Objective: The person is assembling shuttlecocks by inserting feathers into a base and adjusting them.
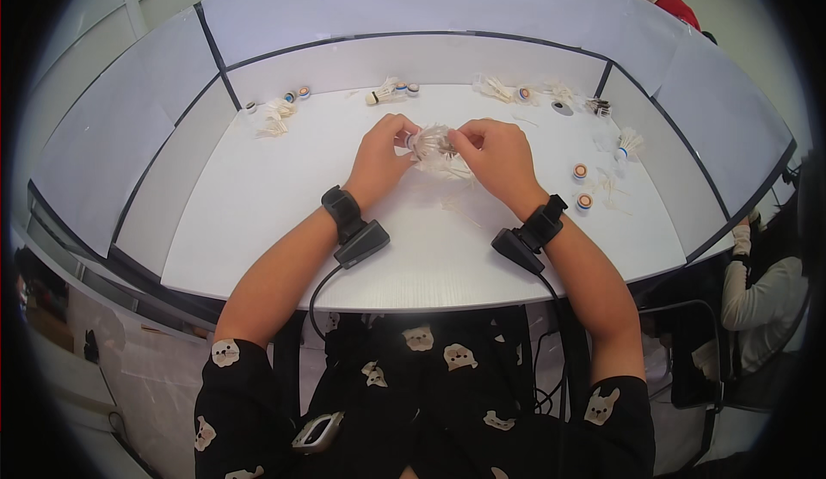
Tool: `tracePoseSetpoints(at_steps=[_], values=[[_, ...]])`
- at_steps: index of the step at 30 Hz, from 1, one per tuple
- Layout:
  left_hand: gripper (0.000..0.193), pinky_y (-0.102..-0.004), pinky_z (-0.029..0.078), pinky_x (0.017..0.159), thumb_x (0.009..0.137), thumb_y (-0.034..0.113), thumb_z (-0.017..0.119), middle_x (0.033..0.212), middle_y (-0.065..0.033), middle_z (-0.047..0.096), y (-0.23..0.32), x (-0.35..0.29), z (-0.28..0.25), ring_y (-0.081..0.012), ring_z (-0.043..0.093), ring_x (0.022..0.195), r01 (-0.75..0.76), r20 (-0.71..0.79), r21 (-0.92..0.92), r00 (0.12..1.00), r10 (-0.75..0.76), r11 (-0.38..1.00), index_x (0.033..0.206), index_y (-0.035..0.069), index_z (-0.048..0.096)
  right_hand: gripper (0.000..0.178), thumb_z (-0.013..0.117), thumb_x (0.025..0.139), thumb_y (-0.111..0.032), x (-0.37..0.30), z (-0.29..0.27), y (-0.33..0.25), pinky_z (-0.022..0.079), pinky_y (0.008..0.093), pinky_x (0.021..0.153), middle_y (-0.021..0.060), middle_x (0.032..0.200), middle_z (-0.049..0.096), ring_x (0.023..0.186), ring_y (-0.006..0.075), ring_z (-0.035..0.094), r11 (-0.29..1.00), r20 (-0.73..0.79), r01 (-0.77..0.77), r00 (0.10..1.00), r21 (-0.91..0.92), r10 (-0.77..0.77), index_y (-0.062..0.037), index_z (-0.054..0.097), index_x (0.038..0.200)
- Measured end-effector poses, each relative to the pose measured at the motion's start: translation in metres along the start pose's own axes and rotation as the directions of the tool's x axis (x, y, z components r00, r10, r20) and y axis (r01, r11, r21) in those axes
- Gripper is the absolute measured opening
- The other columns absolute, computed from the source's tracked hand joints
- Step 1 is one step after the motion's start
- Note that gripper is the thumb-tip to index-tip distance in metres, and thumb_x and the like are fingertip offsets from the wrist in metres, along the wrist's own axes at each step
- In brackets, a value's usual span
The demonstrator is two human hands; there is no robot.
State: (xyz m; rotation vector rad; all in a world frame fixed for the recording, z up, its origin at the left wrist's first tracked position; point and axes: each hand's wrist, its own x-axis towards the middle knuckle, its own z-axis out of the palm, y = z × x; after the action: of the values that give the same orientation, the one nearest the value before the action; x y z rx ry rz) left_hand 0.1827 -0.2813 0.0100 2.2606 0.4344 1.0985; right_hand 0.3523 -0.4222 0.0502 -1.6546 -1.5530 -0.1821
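A white feather shuttlecock lies sideways between my hands over the middle of the white table. My left hand is closed around its base end, where a little blue shows at the fingertips. From the other side, my right hand pinches at the feather end with thumb and forefinger. Whether a single feather is caught in that pinch is too small to tell. Loose white feathers lie on the table just below the shuttlecock.
Shuttlecock corks and feather bits lie at the right. At the back left are more feathers; a whole shuttlecock rests at the back middle. Low partition walls enclose the table. Another person sits beyond the right wall.
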Motion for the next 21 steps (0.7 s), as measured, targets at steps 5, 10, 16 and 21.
tracePoseSetpoints(at_steps=[5,10,16,21], values=[[0.028,-0.0326,0.056,0.090,0.079,-0.009,0.074,0.103,-0.0063,0.064,0.0025,-0.0005,-0.0002,-0.0181,0.065,0.095,-0.002,-0.007,-0.002,1.000,0.002,1.000,0.102,0.002,0.062,0.026,0.071,0.093,-0.027,0.0001,0.0010,0.0010,0.054,0.0326,0.066,0.0116,0.080,0.075,0.071,0.0223,0.072,1.000,-0.003,0.012,1.000,-0.017,-0.012,-0.0028,0.079,0.090],[0.028,-0.0324,0.056,0.091,0.079,-0.009,0.074,0.102,-0.0060,0.064,0.0026,-0.0006,-0.0001,-0.0179,0.064,0.095,0.010,-0.001,-0.002,1.000,-0.010,1.000,0.102,0.002,0.062,0.025,0.072,0.092,-0.027,-0.0002,0.0031,0.0032,0.054,0.0329,0.066,0.0120,0.079,0.075,0.071,0.0225,0.071,1.000,-0.011,0.017,1.000,-0.018,-0.017,-0.0031,0.079,0.089],[0.031,-0.0349,0.056,0.092,0.078,-0.002,0.079,0.103,-0.0100,0.063,-0.0003,-0.0009,-0.0008,-0.0249,0.066,0.096,0.006,0.010,-0.009,1.000,-0.006,1.000,0.103,0.003,0.062,0.025,0.072,0.092,-0.027,-0.0003,0.0045,0.0036,0.053,0.0323,0.066,0.0118,0.078,0.074,0.070,0.0223,0.072,1.000,-0.003,0.013,1.000,0.002,-0.013,-0.0030,0.079,0.089],[0.028,-0.0318,0.055,0.091,0.079,-0.009,0.074,0.103,-0.0060,0.063,0.0018,-0.0018,-0.0015,-0.0180,0.064,0.095,0.005,0.008,0.002,1.000,-0.005,1.000,0.101,0.002,0.063,0.025,0.072,0.091,-0.026,-0.0006,0.0057,0.0032,0.054,0.0324,0.066,0.0116,0.076,0.074,0.070,0.0217,0.072,1.000,-0.001,0.022,1.000,-0.005,-0.022,-0.0029,0.079,0.088]])
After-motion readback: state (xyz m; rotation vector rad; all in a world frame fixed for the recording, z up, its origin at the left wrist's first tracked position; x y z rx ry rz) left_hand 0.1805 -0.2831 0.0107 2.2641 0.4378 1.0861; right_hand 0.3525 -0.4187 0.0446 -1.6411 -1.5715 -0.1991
